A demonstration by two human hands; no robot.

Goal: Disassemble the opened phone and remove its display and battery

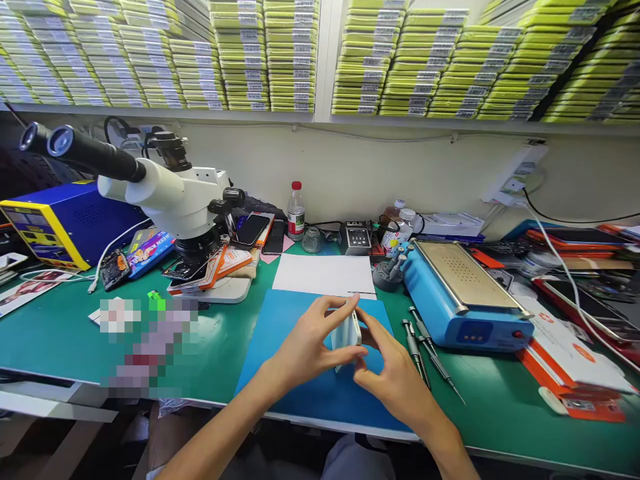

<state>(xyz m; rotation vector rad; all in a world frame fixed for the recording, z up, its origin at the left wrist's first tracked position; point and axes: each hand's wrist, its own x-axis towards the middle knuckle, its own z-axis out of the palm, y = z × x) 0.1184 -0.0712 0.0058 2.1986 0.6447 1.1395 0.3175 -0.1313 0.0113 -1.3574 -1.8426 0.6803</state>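
- Green worktop [225,353] spans the frame, below yellow packs [293,60] stacked across the top.
- Pale phone [344,333] at frame centre, tilted on edge over a blue mat [280,317].
- Left hand [309,337]: thumb and forefinger parted, holding the phone between them.
- Right hand [397,380]: forefinger and thumb also parted, forefinger at the phone's far side; thumb contact unclear.
- Screwdrivers [413,345] right of centre.

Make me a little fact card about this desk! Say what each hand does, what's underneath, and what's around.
Left hand: holding a pale phone
Right hand: holding the same phone
Phone: tilted up, narrow edge showing
Underneath: blue mat on a green table
Left side: microscope
Right side: screwdrivers, blue machine
Behind: white sheet, red-capped bottle
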